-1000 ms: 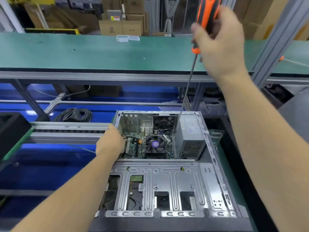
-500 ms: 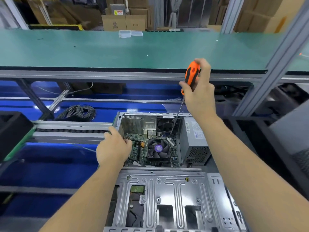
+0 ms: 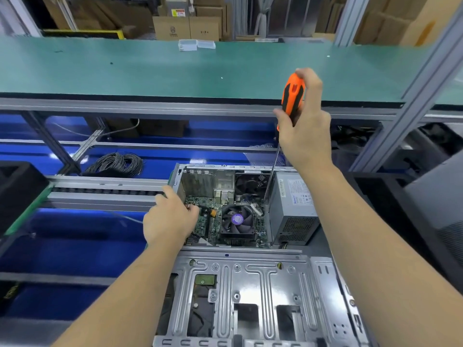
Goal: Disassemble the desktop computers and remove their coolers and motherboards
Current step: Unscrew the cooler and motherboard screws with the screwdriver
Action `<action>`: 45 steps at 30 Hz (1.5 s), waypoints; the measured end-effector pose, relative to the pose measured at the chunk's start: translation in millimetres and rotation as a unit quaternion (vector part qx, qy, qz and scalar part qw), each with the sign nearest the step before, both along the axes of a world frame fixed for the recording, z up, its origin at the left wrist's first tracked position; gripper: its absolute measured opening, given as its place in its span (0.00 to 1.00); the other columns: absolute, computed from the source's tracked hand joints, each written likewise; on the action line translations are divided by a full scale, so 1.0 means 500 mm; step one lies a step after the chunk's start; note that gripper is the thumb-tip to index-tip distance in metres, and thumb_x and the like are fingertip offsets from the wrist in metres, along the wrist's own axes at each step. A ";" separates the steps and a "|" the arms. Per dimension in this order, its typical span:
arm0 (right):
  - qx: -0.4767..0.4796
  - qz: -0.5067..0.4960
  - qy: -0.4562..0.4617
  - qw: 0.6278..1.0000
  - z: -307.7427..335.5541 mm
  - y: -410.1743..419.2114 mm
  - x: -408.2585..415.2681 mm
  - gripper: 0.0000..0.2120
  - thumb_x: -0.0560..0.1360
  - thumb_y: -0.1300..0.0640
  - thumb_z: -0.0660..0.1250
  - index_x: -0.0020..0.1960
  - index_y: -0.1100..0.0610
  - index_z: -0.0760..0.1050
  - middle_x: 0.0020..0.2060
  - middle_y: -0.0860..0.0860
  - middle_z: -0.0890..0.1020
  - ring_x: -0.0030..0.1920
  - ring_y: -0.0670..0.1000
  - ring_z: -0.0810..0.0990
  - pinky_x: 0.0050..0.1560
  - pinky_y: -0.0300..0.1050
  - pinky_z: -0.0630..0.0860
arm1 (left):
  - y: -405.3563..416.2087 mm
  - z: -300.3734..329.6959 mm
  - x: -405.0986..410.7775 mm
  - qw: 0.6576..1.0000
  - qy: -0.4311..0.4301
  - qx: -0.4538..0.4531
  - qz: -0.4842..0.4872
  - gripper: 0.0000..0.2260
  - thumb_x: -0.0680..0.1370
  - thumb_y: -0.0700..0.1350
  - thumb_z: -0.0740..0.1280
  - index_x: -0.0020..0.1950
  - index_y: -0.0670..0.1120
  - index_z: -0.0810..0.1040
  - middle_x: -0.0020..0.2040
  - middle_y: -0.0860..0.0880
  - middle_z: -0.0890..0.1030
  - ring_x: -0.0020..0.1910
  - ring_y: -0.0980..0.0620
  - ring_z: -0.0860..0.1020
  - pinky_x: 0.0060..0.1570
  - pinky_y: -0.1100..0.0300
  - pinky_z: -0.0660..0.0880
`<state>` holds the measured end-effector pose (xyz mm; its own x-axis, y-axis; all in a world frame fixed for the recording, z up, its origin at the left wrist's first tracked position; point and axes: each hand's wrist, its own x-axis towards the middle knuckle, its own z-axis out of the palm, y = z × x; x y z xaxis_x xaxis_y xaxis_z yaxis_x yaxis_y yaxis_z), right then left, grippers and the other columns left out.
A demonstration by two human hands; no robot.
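Head camera: An opened desktop computer [image 3: 250, 246] lies on its side at the near edge of the work line, its motherboard [image 3: 208, 221] and fan cooler [image 3: 237, 221] exposed beside the grey power supply [image 3: 293, 209]. The right hand [image 3: 304, 128] grips an orange-handled screwdriver [image 3: 292, 96], its shaft angled down to the board's far right corner, next to the power supply. The left hand [image 3: 170, 219] rests curled at the case's left wall; whether it pinches anything cannot be told. The step appears to be loosening a board or cooler screw; next, the tip needs seating squarely in the screw head.
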<state>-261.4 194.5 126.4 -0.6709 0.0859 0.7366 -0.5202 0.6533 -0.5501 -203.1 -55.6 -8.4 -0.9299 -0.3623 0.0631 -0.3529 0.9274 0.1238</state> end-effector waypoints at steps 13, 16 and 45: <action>-0.002 0.008 -0.065 0.998 -0.065 0.000 -0.009 0.28 0.79 0.58 0.67 0.71 0.44 0.56 0.39 0.57 0.79 0.34 0.57 0.78 0.40 0.56 0.79 | 0.000 0.000 0.000 1.000 -0.006 0.007 -0.001 0.30 0.77 0.60 0.59 0.70 0.41 0.61 0.57 0.42 0.75 0.38 0.44 0.72 0.31 0.55 0.66; -0.004 0.007 -0.066 0.998 -0.064 -0.002 -0.010 0.28 0.79 0.58 0.67 0.70 0.43 0.55 0.39 0.57 0.79 0.34 0.57 0.79 0.40 0.56 0.79 | 0.000 0.001 0.000 1.000 -0.004 0.008 -0.001 0.30 0.77 0.60 0.59 0.70 0.41 0.61 0.56 0.42 0.75 0.38 0.44 0.72 0.30 0.56 0.65; -0.025 0.010 -0.070 0.997 -0.067 0.009 -0.016 0.28 0.79 0.57 0.67 0.70 0.41 0.56 0.43 0.54 0.79 0.38 0.56 0.81 0.41 0.47 0.79 | 0.001 0.002 -0.001 1.000 -0.010 -0.001 0.000 0.30 0.77 0.60 0.58 0.70 0.41 0.61 0.56 0.42 0.75 0.38 0.44 0.74 0.28 0.57 0.66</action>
<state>-269.4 199.1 92.9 -0.7684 0.1067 0.6310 -0.4484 0.6137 -0.6499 -203.7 -54.9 -7.2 -0.9312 -0.3618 0.0443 -0.3549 0.9277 0.1156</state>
